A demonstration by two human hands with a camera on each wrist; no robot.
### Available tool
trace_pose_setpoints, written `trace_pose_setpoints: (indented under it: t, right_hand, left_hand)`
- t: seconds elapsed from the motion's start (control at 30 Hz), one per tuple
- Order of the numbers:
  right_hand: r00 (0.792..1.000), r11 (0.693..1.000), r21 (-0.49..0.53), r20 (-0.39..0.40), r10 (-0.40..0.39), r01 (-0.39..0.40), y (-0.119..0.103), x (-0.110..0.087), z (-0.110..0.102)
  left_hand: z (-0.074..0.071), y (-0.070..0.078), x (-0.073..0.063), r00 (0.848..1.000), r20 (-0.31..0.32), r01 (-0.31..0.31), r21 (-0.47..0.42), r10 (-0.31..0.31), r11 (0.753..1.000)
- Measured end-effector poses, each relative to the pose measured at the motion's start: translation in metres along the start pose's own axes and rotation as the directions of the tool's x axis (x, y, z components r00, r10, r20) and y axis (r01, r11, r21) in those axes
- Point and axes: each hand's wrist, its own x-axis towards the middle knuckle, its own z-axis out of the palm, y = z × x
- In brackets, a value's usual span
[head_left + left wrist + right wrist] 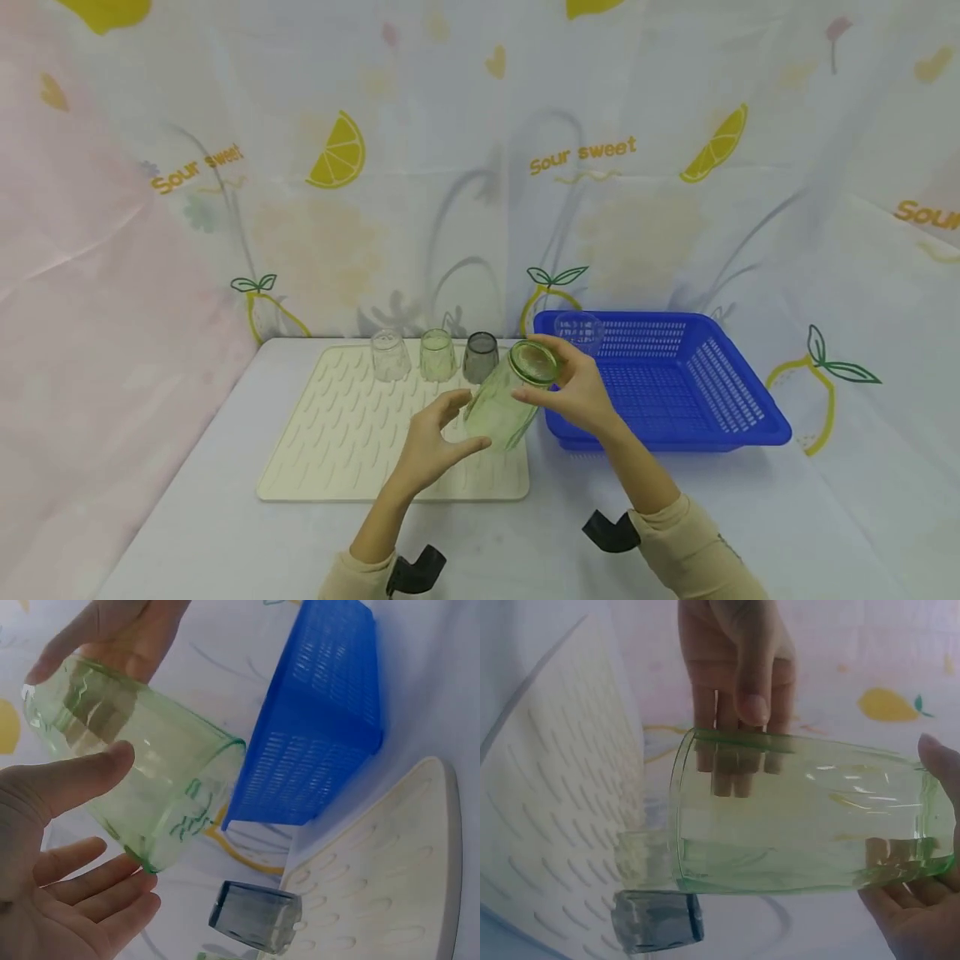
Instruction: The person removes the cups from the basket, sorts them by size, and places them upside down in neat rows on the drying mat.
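A large pale green glass [498,408] is tilted in the air over the right part of the cream drying mat [337,467]. My right hand [573,387] grips its narrower upper end between thumb and fingers. The wider end points down and left, toward my left hand [431,446]. That hand's thumb and fingers are spread around this end; in the left wrist view the thumb overlaps the glass wall [169,757] and the fingers extend past the rim. Along the mat's back edge stand a clear glass [390,357], a small green glass [437,356] and a dark grey glass [480,358].
A blue slotted plastic basket [675,440] stands to the right of the mat, with a clear round glass piece [579,332] at its back left corner. A patterned cloth [450,208] hangs behind the white-covered table [217,533].
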Motion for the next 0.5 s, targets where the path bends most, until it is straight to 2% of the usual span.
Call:
trace_pose_setpoints:
  t: [0.17, 0.37, 0.5]
  right_hand:
    - [0.997, 0.994, -0.096, 0.042, 0.062, -0.058, 0.012, 0.011, 0.01]
    - [0.994, 0.986, -0.14, 0.051, 0.102, -0.094, 0.032, 0.017, 0.018]
    - [0.993, 0.982, -0.163, 0.05, 0.109, -0.099, 0.046, 0.019, 0.022]
  left_hand:
    - [-0.002, -0.003, 0.001, 1.0, -0.029, 0.008, -0.016, -0.008, 1.0]
    - [-0.005, -0.013, -0.006, 0.999, -0.023, 0.042, -0.045, -0.043, 0.998]
    - [-0.009, -0.016, -0.01, 0.999, -0.019, 0.038, -0.059, -0.039, 0.998]
